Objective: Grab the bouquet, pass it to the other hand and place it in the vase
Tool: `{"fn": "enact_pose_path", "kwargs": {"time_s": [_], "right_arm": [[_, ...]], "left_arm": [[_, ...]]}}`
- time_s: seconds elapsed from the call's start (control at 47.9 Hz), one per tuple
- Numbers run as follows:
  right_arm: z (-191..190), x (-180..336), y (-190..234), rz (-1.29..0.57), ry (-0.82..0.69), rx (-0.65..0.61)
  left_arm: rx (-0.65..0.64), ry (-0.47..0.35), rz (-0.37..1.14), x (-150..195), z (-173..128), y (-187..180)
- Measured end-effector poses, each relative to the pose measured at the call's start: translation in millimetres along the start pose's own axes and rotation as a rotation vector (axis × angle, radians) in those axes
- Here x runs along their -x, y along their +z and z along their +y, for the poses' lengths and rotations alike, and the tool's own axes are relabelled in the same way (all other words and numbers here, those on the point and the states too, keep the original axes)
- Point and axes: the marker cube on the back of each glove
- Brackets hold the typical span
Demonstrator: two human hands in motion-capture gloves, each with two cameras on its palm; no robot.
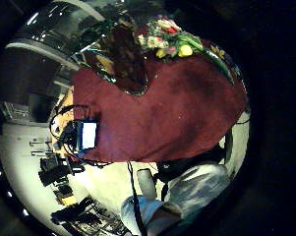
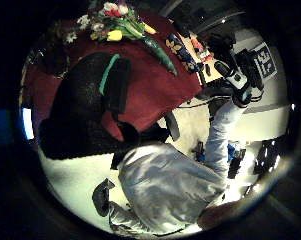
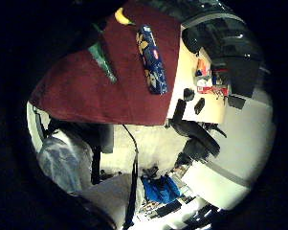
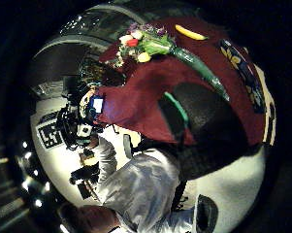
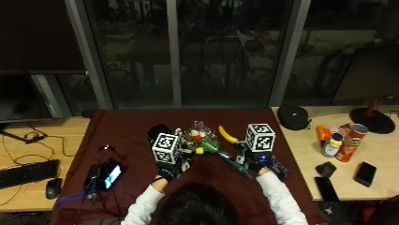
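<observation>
The bouquet (image 5: 203, 138) of mixed flowers lies on the dark red tablecloth (image 5: 124, 136), its green-wrapped stem pointing toward my right hand (image 5: 255, 166). It also shows in the left palm views (image 1: 169, 42) (image 2: 110, 22) and the right thumb side view (image 4: 145, 46). A dark vase (image 5: 158, 133) (image 1: 128, 59) stands just left of the flowers. My left hand (image 5: 167, 172) hovers near the table's front, short of the vase, holding nothing. My right hand is beside the stem's end, also holding nothing. Both hands' fingers look relaxed.
A yellow banana (image 5: 227, 134) lies right of the bouquet. A blue patterned pouch (image 5: 276, 168) (image 3: 151, 60) sits beside my right hand. A lit phone (image 5: 109, 173) lies at the cloth's left edge. Cans and bottles (image 5: 340, 140) stand on the wooden table to the right.
</observation>
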Motion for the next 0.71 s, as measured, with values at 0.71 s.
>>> {"fn": "enact_pose_path", "kwargs": {"time_s": [0.71], "right_arm": [[-121.4, -47.0, 82.4, -0.277, 0.263, 0.153]], "left_arm": [[-0.046, 0.007, 0.058, 4.9, 8.1, -6.5]]}}
